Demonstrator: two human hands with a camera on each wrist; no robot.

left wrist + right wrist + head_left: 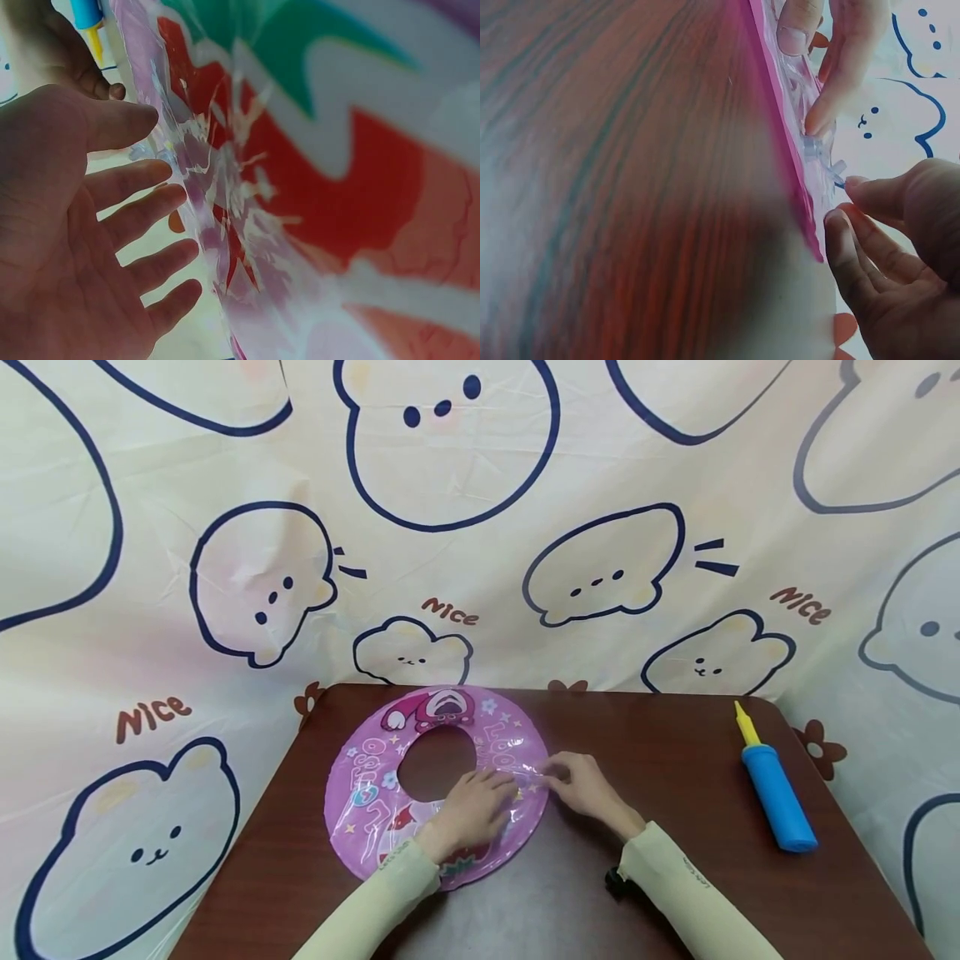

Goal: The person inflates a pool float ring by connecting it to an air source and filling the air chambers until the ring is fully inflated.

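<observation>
A pink-purple inflatable swim ring (348, 785) with cartoon prints lies on the table, its film creased and glossy. My left hand (472, 810) rests on the ring's right side near the hole; in the left wrist view the left hand (82, 202) has its fingers spread along the film. At the ring's right edge is my right hand (585, 789). The right wrist view shows a clear plastic valve (812, 146) with a small stopper (838, 168) beside it. A left fingertip touches the valve. My right hand (900, 247) has its thumb by the stopper, thumb and index apart.
A blue hand pump (780, 797) with a yellow nozzle lies on the right of the brown table (637, 735). Behind the table hangs a pale printed cloth (480, 560). A black object (615, 883) shows at my right cuff.
</observation>
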